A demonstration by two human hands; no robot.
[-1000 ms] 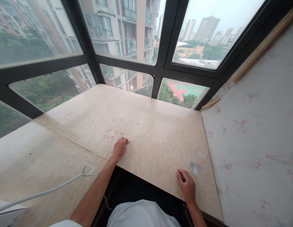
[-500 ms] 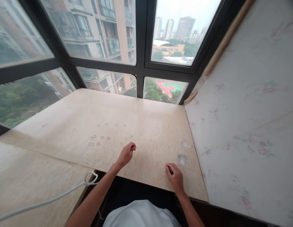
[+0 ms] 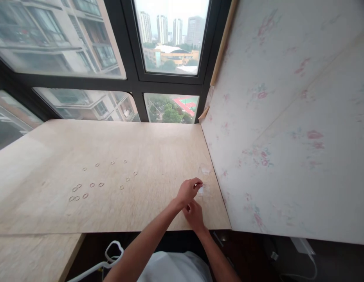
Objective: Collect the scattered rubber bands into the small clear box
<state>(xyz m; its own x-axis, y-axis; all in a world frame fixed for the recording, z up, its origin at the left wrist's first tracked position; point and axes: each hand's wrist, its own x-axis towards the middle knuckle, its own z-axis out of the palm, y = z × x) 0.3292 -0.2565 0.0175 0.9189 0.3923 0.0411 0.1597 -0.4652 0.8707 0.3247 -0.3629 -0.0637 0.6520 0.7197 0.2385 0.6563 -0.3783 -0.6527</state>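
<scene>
My left hand (image 3: 189, 190) reaches across to the right, its fingertips pinched at a small clear plastic bag (image 3: 206, 192) with a white patch. What sits between those fingertips is too small to make out. Just below and partly behind it, my right hand (image 3: 194, 215) rests near the table edge with its fingers curled closed; their contents are hidden. Several thin rings lie spread over the left half of the table, among them a reddish ring (image 3: 92, 185), a pale ring (image 3: 121, 187) and a darker ring (image 3: 85, 196).
A second clear plastic piece (image 3: 204, 170) lies behind the bag. The pale wooden table (image 3: 158, 149) meets a flowered wall (image 3: 276, 117) on the right and dark-framed windows at the back. A white cable (image 3: 113, 250) loops below the front edge.
My left hand has moved from beside the rings over to the plastic bag, crossing above my right hand. The view has turned to the right.
</scene>
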